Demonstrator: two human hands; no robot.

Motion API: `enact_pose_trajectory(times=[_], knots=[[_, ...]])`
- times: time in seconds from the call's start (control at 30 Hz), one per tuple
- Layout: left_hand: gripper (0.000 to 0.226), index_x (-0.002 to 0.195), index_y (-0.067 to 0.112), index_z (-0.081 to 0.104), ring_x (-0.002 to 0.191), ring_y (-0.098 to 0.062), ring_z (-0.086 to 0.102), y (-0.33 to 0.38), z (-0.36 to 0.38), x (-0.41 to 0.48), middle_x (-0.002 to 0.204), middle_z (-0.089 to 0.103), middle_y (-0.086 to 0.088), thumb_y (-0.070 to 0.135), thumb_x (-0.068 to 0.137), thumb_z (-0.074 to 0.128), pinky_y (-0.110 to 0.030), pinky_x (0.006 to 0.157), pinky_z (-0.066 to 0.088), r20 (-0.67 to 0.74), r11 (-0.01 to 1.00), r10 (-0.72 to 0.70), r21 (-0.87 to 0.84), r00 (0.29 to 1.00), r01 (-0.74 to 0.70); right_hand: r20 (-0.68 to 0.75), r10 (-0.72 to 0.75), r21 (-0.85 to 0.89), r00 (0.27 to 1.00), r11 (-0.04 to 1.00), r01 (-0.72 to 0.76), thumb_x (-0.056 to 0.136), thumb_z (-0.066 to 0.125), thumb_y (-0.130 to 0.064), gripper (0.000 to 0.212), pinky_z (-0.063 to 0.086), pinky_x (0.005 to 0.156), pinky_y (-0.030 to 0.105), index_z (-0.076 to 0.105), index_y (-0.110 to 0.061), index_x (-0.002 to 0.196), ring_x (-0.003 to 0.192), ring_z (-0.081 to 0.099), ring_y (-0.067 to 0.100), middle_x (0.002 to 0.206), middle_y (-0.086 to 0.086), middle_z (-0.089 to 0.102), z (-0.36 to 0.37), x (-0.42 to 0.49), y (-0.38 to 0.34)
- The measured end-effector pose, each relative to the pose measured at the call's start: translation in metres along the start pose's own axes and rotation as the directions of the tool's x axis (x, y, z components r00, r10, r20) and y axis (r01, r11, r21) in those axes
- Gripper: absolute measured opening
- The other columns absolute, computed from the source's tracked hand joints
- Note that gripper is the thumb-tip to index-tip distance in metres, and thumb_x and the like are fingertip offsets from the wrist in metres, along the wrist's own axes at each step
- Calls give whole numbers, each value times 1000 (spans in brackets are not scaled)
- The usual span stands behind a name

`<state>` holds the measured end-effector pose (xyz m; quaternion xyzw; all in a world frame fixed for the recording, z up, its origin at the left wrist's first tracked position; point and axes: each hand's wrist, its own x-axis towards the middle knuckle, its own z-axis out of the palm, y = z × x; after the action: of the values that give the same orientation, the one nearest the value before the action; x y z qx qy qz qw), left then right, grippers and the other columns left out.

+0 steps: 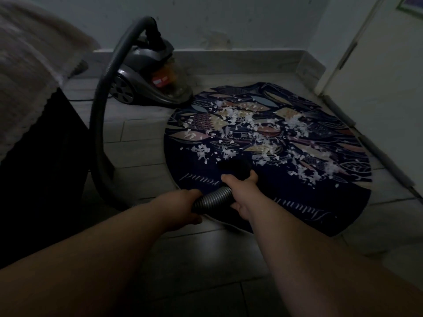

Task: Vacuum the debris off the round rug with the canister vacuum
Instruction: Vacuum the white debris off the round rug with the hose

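A: What's nearest?

B: Two bare forearms reach forward. The left hand (pixel 185 208) has its fingers curled round the ribbed hose (pixel 214 197). Just ahead, the right hand (pixel 243 193) wraps the same hose where it meets the dark nozzle (pixel 231 167).

A: And the nozzle?

B: Its end is down on the rug (pixel 286 209), at the near edge of the debris (pixel 249 131).

A: Any writing?

B: Pale cursive on the rug, upside down from here. One word by the near rim looks like "Autumn". Another, beside the right hand, is partly hidden, and only "…ound" can be made out. A red label on the vacuum (pixel 151 81) has white marks too blurred to read.

A: The debris?

B: White shreds lie scattered across the rug's middle and far half, over a leaf pattern on a dark ground.

A: The room?

B: It is dim. The floor (pixel 142 147) is pale grey tile. The rug lies flat on it, with its right edge close to a white door (pixel 377 65).

A: Around it?

B: A bed (pixel 29 65) with a light cover and a dark base fills the left side. The hose arcs up beside it to the vacuum, which stands just off the rug's far-left edge. Behind the vacuum are a skirting (pixel 229 57) and a pale wall (pixel 229 19).
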<state>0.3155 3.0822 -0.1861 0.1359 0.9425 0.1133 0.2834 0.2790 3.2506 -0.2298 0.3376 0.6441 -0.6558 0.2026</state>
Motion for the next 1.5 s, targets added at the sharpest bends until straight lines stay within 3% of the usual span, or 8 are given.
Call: enact_pose_trajectory(times=[0.2,0.43,0.63,1.2,1.5], knots=[[52,130,24,43,112,-20,55,-11,-2,-5,125,55,-1,38,84,64,-29,89,43,8,1000,-26,-6,1000,26,23,5,-20,1000,1000,-5,83,73,-33,103,53,93,51,-4,-44,151,104,61,31,133,10,49,13,4,3],[51,128,21,46,115,-22,53,17,-1,16,127,54,-5,35,84,65,-29,93,43,-4,997,80,-7,997,-80,-149,20,73,989,997,-10,83,73,-32,98,52,94,51,1,-44,148,103,58,33,130,14,49,-23,4,0],[50,128,23,46,114,-22,53,29,3,28,127,54,-3,37,83,65,-31,95,44,-15,994,111,-15,994,-111,-159,6,92,987,996,9,83,73,-29,95,55,90,50,4,-44,147,96,61,31,121,13,52,-39,13,-2],[53,130,25,45,113,-19,54,-13,-7,8,126,56,0,41,83,65,-27,91,42,-28,999,-29,-35,999,28,68,7,-13,998,1000,-6,79,76,-36,100,49,97,54,4,-48,148,111,58,34,141,11,43,14,28,-8],[53,132,21,45,116,-20,53,-1,-8,21,129,54,-3,35,85,64,-26,93,41,-16,998,18,-65,1000,-19,-87,0,-7,996,1000,-1,84,71,-36,98,52,94,51,-1,-43,149,103,58,33,127,12,49,0,24,-10]])
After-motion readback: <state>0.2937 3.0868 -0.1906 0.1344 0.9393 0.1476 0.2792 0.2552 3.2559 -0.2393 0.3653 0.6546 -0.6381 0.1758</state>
